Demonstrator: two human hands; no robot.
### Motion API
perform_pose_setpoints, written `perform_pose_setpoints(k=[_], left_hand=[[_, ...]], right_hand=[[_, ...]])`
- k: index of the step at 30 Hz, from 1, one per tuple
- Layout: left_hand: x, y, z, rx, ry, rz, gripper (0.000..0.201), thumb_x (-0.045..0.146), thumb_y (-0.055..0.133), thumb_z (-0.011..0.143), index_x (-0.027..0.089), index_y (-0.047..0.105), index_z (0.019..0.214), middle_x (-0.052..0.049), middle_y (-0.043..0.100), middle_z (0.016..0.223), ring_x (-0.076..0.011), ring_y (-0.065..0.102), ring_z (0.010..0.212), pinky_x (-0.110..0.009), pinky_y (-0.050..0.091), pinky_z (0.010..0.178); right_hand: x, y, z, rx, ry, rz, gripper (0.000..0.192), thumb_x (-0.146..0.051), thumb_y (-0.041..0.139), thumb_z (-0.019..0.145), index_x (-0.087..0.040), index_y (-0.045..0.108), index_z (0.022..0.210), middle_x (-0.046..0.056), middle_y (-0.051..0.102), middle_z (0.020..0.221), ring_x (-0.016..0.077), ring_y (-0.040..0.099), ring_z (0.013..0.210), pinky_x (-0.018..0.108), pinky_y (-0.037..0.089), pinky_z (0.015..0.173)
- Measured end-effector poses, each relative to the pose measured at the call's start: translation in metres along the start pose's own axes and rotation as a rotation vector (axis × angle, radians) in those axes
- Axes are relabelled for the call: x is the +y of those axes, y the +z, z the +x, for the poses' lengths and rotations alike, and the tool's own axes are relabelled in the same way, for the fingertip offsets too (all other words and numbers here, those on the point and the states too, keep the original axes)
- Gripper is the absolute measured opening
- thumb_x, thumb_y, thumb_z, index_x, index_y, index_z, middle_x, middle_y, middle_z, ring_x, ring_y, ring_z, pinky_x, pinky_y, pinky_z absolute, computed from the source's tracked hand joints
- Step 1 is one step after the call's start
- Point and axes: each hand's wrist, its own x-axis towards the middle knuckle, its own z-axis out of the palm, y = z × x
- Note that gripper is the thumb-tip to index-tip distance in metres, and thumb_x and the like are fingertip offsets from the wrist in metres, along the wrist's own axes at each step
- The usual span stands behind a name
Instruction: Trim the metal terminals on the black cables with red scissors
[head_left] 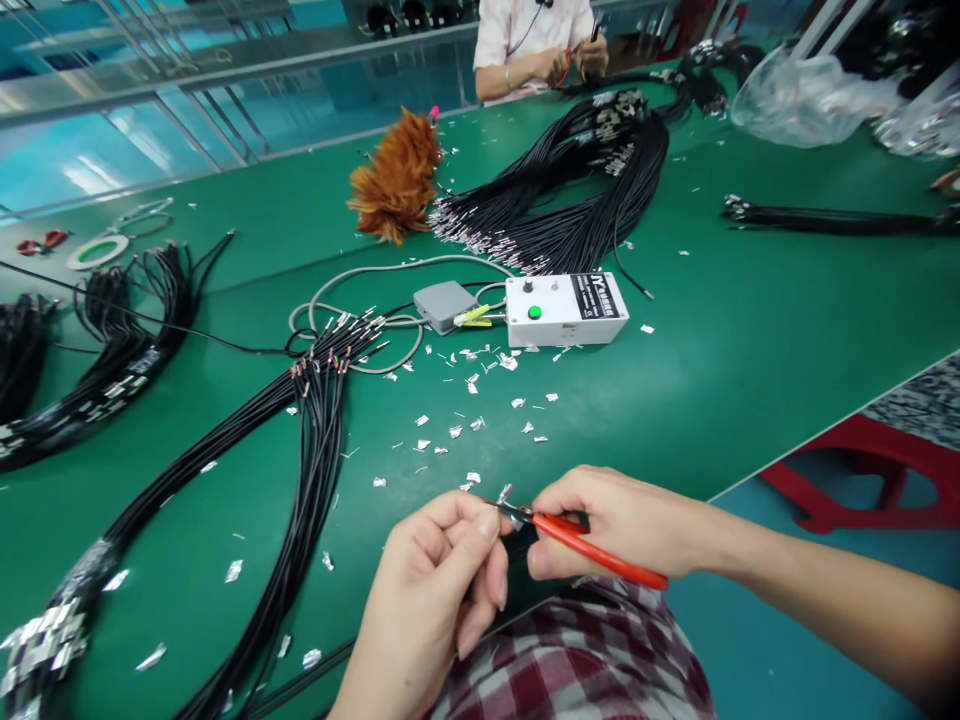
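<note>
My left hand [439, 575] pinches the end of a thin black cable [300, 682] near the table's front edge, fingers closed on its tip. My right hand [611, 520] grips red-handled cutters [600, 550], whose jaws meet the cable tip between my two hands. A silver foil scrap [504, 492] sticks up at the jaws. A bundle of black cables [300, 470] lies left of my hands, running toward me. Silver foil bits [465, 430] litter the green table [712, 370] just beyond my hands.
A white box with a green button [564, 310] and a grey pedal [444, 305] sit mid-table. An orange feather duster [396, 180] lies behind. More cable bundles [570, 190] lie farther back. A person's hands [574, 60] work opposite. A red stool [877, 480] stands right.
</note>
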Motion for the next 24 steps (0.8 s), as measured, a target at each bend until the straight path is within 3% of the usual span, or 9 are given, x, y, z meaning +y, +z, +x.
perform_pose_setpoints(k=[9,14,19,24], left_hand=[[-0.003,0.006,-0.002,0.13,0.04,0.167,0.026,0.039,0.063,0.081,0.016,0.056,0.07,0.004,0.056,0.047,-0.0002,0.032,0.029,-0.011,0.018,0.031],[-0.001,0.003,-0.004,0.158,0.057,0.142,0.024,0.037,0.062,0.082,0.015,0.059,0.074,0.005,0.054,0.047,-0.0001,0.029,0.03,-0.012,0.016,0.031],[0.009,-0.006,-0.006,0.071,-0.008,-0.001,0.021,0.034,0.064,0.081,0.015,0.062,0.074,0.004,0.055,0.044,0.0013,0.024,0.028,-0.012,0.012,0.031],[0.003,-0.005,0.001,-0.076,-0.099,0.06,0.026,0.039,0.062,0.082,0.015,0.062,0.072,0.006,0.05,0.039,0.0001,0.021,0.027,-0.012,0.011,0.027]], right_hand=[[-0.006,-0.001,-0.001,0.078,0.043,-0.119,0.047,-0.058,0.056,0.078,-0.02,0.037,0.058,-0.006,0.029,0.056,0.0094,0.024,0.052,0.021,0.022,0.043],[0.002,0.005,-0.002,0.116,0.089,-0.101,0.049,-0.059,0.057,0.077,-0.02,0.037,0.056,-0.006,0.028,0.055,0.0095,0.023,0.053,0.021,0.02,0.043],[0.018,-0.001,-0.003,0.088,0.16,0.037,0.045,-0.054,0.059,0.077,-0.02,0.038,0.057,-0.007,0.027,0.057,0.0085,0.023,0.051,0.022,0.019,0.044],[-0.002,-0.016,-0.004,0.253,-0.047,0.19,0.021,-0.035,0.065,0.076,-0.019,0.051,0.072,-0.006,0.044,0.061,0.009,0.036,0.055,0.021,0.031,0.05]])
